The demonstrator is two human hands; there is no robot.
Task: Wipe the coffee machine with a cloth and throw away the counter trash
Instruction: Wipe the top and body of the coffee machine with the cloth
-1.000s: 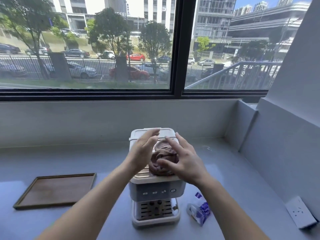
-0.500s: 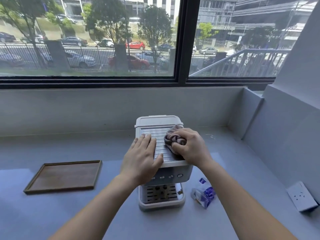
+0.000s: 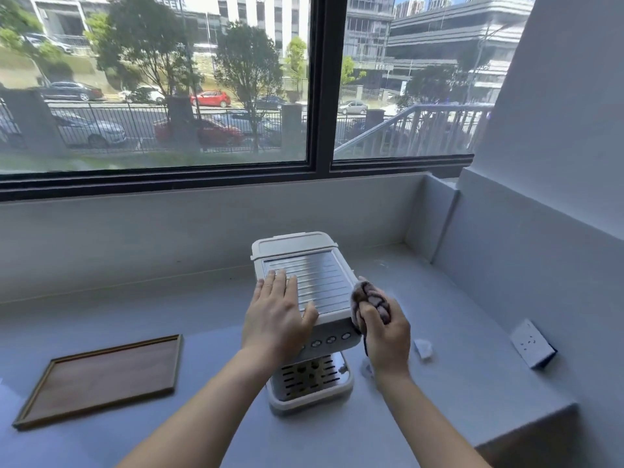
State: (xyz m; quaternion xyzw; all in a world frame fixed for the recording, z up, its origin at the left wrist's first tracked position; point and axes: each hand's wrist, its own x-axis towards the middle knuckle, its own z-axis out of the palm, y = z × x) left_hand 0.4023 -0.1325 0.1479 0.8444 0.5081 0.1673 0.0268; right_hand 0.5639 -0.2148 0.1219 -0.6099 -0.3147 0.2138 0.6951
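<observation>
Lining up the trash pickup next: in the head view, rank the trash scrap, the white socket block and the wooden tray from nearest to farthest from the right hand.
1. trash scrap, just right of the right hand.
2. socket block, farther right, by the wall.
3. wooden tray, far left, beyond the coffee machine.

Counter (image 3: 169, 315) carries coffee machine (image 3: 324, 282), wooden tray (image 3: 101, 376), crumpled trash (image 3: 422, 347).

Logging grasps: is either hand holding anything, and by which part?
The right hand grips the bunched cloth around its lower half; the left hand only rests flat on the coffee machine.
</observation>
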